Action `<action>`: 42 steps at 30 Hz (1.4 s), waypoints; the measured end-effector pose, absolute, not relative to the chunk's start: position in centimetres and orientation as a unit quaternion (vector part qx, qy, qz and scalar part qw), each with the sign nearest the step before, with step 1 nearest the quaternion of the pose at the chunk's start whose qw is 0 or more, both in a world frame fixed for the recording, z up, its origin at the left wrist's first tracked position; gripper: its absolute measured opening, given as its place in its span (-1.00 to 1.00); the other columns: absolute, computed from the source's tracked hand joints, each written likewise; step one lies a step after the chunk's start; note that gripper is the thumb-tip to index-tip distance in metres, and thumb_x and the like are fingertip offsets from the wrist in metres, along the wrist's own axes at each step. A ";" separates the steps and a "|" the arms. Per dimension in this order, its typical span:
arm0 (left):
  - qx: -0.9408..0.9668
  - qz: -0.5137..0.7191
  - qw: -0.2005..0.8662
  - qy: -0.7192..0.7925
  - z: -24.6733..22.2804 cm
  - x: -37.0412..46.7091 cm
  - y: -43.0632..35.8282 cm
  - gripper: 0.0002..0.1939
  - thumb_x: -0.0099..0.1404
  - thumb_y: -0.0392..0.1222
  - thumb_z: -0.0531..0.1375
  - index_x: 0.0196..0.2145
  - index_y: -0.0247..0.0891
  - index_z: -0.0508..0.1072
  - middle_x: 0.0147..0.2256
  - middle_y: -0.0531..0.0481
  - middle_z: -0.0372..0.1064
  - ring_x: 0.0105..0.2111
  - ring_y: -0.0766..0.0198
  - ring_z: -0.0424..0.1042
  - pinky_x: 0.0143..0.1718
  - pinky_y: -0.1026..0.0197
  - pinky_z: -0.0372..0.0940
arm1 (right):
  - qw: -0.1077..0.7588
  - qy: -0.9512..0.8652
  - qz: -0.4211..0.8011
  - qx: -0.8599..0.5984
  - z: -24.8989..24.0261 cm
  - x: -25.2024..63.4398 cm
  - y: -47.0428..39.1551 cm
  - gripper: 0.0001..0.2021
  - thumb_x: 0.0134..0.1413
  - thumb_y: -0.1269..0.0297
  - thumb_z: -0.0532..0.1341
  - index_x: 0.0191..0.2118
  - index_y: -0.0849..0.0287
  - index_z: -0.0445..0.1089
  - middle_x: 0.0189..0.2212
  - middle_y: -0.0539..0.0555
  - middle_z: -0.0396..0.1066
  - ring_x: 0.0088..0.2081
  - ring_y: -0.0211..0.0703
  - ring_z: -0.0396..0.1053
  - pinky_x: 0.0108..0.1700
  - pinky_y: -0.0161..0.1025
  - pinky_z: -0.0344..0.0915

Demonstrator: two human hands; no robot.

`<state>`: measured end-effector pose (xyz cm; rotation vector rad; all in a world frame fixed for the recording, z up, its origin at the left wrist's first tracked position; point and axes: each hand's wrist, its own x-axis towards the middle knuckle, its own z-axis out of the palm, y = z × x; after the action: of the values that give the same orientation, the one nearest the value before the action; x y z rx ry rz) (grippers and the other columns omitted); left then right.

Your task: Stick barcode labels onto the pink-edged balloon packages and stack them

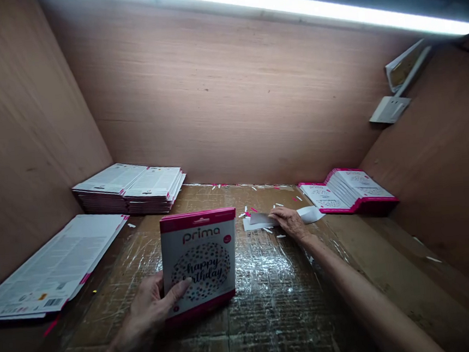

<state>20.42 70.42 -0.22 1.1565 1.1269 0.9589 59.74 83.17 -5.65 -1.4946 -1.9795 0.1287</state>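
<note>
My left hand [155,300] is closed on a small stack of printed card sleeves [201,261], held upright above the table, thumb across the front. The front one is white with pink bands, a hang hole and the words "prima" and "happy birthday". Farther off to the right, my right hand [290,221] pinches a white paper strip [258,220] lying on the table. The strip reaches out on both sides of the fingers, its right end curling up. Small white and pink paper scraps [278,205] are scattered around it.
Flattened cardboard under clear tape covers the table [265,294]. Stacked printed cards [148,183] stand at the back left, with flat card sheets [57,268] nearer. More pink-and-white sleeves [354,187] lean at the back right. Wooden panels [228,100] enclose three sides; a switch box [390,109] hangs right.
</note>
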 end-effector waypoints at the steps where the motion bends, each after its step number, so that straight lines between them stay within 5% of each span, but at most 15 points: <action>1: 0.485 0.412 0.597 0.489 0.1 20.5 70.5 -0.69 0.04 0.01 0.39 -0.34 -0.28 0.61 -0.42 -0.09 0.60 -0.44 0.07 0.55 -0.35 0.16 0.47 | 0.341 -0.747 0.040 -0.570 -5.5 59.7 83.2 -0.75 0.16 0.15 0.09 -0.38 0.12 0.44 -0.30 0.14 0.48 -0.23 -0.04 0.42 -0.14 -0.16 0.28; 10: 0.469 0.411 0.619 0.477 2.2 20.6 70.2 -0.57 0.01 0.00 0.40 -0.25 -0.39 0.55 -0.31 -0.19 0.61 -0.34 -0.03 0.58 -0.28 0.05 0.48 | 0.471 -0.689 0.065 -0.546 0.4 54.7 78.3 -0.62 0.23 -0.01 0.04 -0.26 0.18 0.45 -0.38 0.11 0.47 -0.37 -0.11 0.41 -0.36 -0.23 0.29; 14: 0.482 0.394 0.644 0.445 2.3 20.9 70.1 -0.56 0.02 -0.04 0.39 -0.22 -0.42 0.55 -0.30 -0.24 0.60 -0.31 -0.04 0.57 -0.31 0.04 0.47 | 0.406 -0.757 0.163 -0.486 2.9 47.7 73.6 -0.65 0.15 -0.03 0.19 -0.43 0.15 0.46 -0.56 0.00 0.41 -0.53 -0.25 0.31 -0.50 -0.31 0.15; 18: 0.481 0.391 0.670 0.408 2.3 21.2 69.7 -0.57 0.04 -0.04 0.38 -0.20 -0.41 0.55 -0.30 -0.25 0.59 -0.31 -0.02 0.57 -0.35 0.10 0.46 | 0.337 -0.809 0.086 -0.473 3.1 43.3 71.9 -0.63 0.15 0.01 0.20 -0.54 0.14 0.41 -0.63 0.00 0.36 -0.59 -0.29 0.22 -0.51 -0.29 0.05; 28: 0.485 0.390 0.666 0.411 2.4 20.7 69.2 -0.58 0.12 -0.06 0.34 -0.15 -0.44 0.53 -0.29 -0.23 0.59 -0.30 -0.01 0.57 -0.32 0.10 0.46 | 0.315 -0.825 0.001 -0.469 2.2 41.6 71.8 -0.64 0.23 0.04 0.14 -0.50 0.13 0.39 -0.58 0.03 0.40 -0.53 -0.23 0.30 -0.46 -0.27 0.11; 32: 0.462 0.420 0.663 0.413 1.9 20.5 69.1 -0.61 0.17 -0.08 0.33 -0.13 -0.42 0.52 -0.28 -0.20 0.60 -0.37 0.07 0.57 -0.31 0.10 0.47 | 0.365 -0.797 -0.109 -0.469 2.2 42.4 70.8 -0.67 0.21 -0.01 0.15 -0.15 0.14 0.43 -0.21 0.18 0.48 -0.18 -0.02 0.38 -0.13 -0.12 0.24; 34: 0.454 0.423 0.663 0.419 1.7 20.4 69.0 -0.62 0.16 -0.07 0.33 -0.15 -0.41 0.53 -0.30 -0.18 0.60 -0.39 0.08 0.57 -0.32 0.12 0.47 | 0.387 -0.765 -0.129 -0.499 2.1 43.4 70.1 -0.59 0.14 -0.09 0.18 -0.12 0.16 0.43 -0.18 0.22 0.46 -0.13 0.04 0.37 -0.08 -0.07 0.23; 37: 0.467 0.426 0.652 0.418 1.5 20.6 69.1 -0.66 0.14 -0.09 0.35 -0.17 -0.34 0.56 -0.33 -0.11 0.61 -0.38 0.11 0.57 -0.31 0.17 0.47 | 0.393 -0.737 -0.048 -0.548 1.8 45.0 69.2 -0.58 0.08 -0.15 0.20 -0.27 0.15 0.48 -0.33 0.18 0.50 -0.28 0.01 0.40 -0.21 -0.09 0.26; 42: 0.513 0.429 0.625 0.403 1.4 21.3 69.3 -0.73 0.13 -0.12 0.36 -0.19 -0.21 0.59 -0.30 -0.03 0.61 -0.32 0.15 0.55 -0.27 0.25 0.44 | 0.491 -0.666 0.251 -0.503 1.8 45.5 68.4 -0.72 0.11 -0.01 0.24 -0.25 0.07 0.54 -0.29 0.08 0.55 -0.27 -0.07 0.45 -0.17 -0.07 0.35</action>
<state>21.30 69.30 1.45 1.1777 0.9242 0.9843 45.51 68.39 1.78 -1.2199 -1.6161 0.6090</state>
